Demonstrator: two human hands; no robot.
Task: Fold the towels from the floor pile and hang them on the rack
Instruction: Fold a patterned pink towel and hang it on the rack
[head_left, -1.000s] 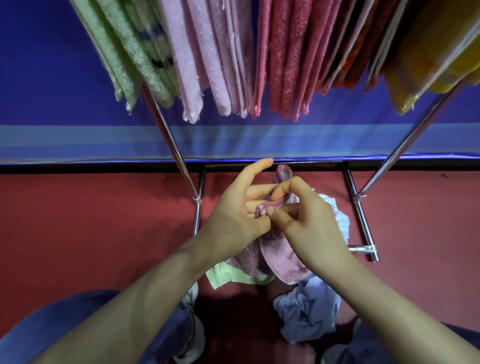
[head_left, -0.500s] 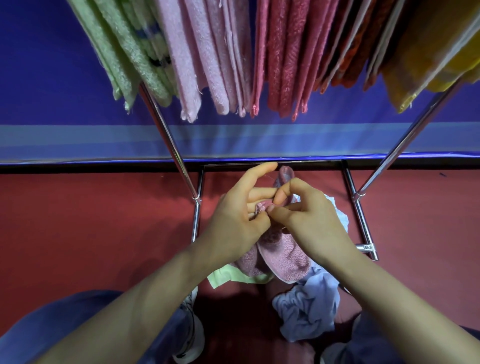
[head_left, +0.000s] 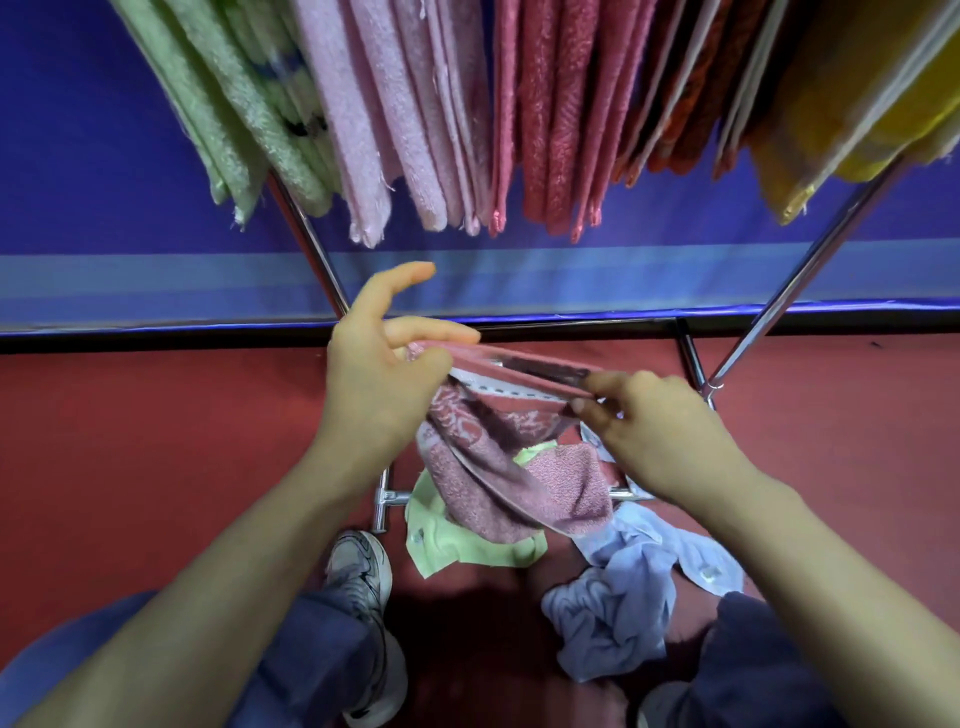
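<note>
A dusty pink towel (head_left: 519, 483) hangs between my hands above the floor pile. My left hand (head_left: 379, 374) pinches its top edge at the left end, forefinger lifted free. My right hand (head_left: 654, 431) pinches the same edge at the right end, so the hem is stretched between them. Below lie a light green towel (head_left: 457, 545) and a pale blue towel (head_left: 623, 597) on the red floor. The metal rack (head_left: 311, 249) carries several folded towels along the top: green (head_left: 234, 114), pink (head_left: 395, 114), red (head_left: 550, 114), orange and yellow (head_left: 841, 104).
The rack's slanted legs (head_left: 795, 291) and floor bars (head_left: 387, 499) frame the pile. A blue wall panel (head_left: 104, 208) stands behind. My shoe (head_left: 361, 566) and blue-trousered knees sit at the bottom, close to the pile.
My hands were together at one point of the pink towel; they have drawn apart, spreading its top edge wide and lifting it off the pile.
</note>
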